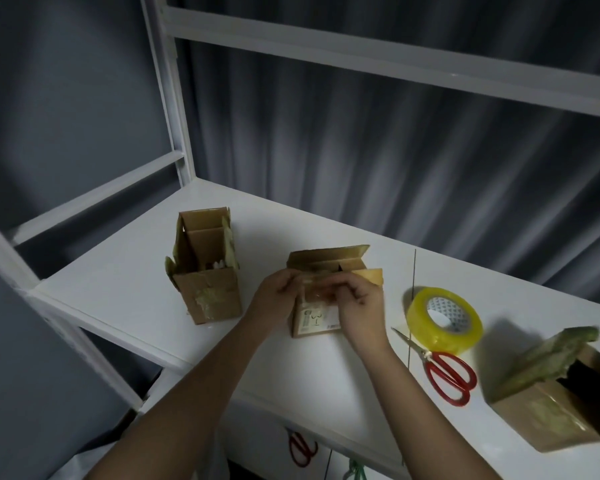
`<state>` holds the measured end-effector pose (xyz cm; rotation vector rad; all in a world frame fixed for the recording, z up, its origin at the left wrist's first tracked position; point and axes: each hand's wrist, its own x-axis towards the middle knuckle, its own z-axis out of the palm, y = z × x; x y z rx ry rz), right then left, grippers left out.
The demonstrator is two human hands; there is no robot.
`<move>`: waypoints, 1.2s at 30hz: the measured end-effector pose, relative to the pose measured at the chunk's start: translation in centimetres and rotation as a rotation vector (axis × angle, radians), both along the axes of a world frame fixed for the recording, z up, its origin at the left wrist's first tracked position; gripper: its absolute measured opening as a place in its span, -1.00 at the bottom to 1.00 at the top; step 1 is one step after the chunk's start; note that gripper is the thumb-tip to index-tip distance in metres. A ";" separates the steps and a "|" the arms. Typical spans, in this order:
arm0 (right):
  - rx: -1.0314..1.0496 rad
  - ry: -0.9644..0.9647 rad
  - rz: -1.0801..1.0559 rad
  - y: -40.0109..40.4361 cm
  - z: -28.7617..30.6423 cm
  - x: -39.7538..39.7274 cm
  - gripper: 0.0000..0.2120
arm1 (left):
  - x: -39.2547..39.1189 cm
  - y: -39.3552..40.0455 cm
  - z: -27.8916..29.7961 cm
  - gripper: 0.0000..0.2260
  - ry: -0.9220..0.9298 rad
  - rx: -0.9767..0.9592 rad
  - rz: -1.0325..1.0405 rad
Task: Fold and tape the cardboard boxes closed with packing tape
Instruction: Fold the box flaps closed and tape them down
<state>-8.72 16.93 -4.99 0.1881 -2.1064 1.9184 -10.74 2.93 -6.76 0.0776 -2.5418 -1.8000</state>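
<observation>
Small cardboard box point(317, 315) at mid-table, flaps up, and both hands are on its near top edge: left hand point(274, 299) and right hand point(359, 306) pinch a clear tape strip point(312, 287) together. Right of the box: tape roll point(444, 320), red scissors point(444, 372). Left: taller open box point(207, 271).

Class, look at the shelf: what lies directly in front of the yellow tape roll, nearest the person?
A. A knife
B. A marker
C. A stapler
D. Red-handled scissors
D: the scissors lie just in front of the tape roll, their blades reaching its near edge.
</observation>
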 end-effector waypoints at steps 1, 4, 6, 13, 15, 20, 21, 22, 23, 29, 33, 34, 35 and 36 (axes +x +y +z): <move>-0.074 0.063 -0.114 0.1 0.3 0.4 -0.60 | -0.1 0.0 -0.2 -0.83 0.007 -0.011 0.010; -0.248 0.136 -0.251 1.3 -0.3 1.5 -0.67 | 0.0 0.1 -0.3 -0.75 0.025 -0.007 0.024; -0.203 0.013 -0.141 1.8 -1.6 1.8 -0.65 | 0.0 0.2 -0.2 -0.64 0.025 0.012 0.044; -0.155 -0.205 0.185 0.4 -1.5 0.1 -0.60 | 0.4 0.1 0.7 -0.55 -0.053 0.125 0.010; -0.233 -0.179 0.164 0.5 -0.7 -0.3 -0.64 | 0.4 0.1 0.7 -0.48 -0.099 0.163 -0.014; -0.242 -0.271 0.301 -0.1 0.3 -1.0 -0.65 | -0.1 0.3 0.3 -0.61 -0.135 0.341 -0.026; -0.248 -0.306 0.315 -0.2 0.3 -1.1 -0.65 | 0.0 0.4 0.4 -0.62 -0.127 0.357 -0.041; -0.252 -0.328 0.316 -0.3 0.1 -1.2 -0.66 | 0.0 0.4 0.4 -0.63 -0.120 0.365 -0.051; -0.243 -0.331 0.310 -0.2 -0.2 -1.1 -0.66 | 0.1 0.4 0.5 -0.64 -0.110 0.379 -0.058; -0.002 -0.348 0.178 1.9 -4.7 0.4 -0.65 | 0.1 0.2 0.3 -0.79 -0.104 0.315 -0.069; 0.299 -0.152 0.043 3.8 -5.6 1.1 -0.67 | 0.9 0.4 0.2 -0.58 -0.089 0.245 -0.147; 0.391 -0.022 -0.020 4.1 -4.5 1.3 -0.72 | 0.9 0.4 0.0 -0.54 -0.069 0.216 -0.156; 0.507 0.141 -0.072 4.3 -3.1 1.1 -0.75 | 0.9 0.3 0.0 -0.53 -0.054 0.190 -0.162; 0.649 0.276 -0.094 4.4 -1.8 0.5 -0.70 | 0.9 0.3 0.3 -0.53 -0.048 0.159 -0.161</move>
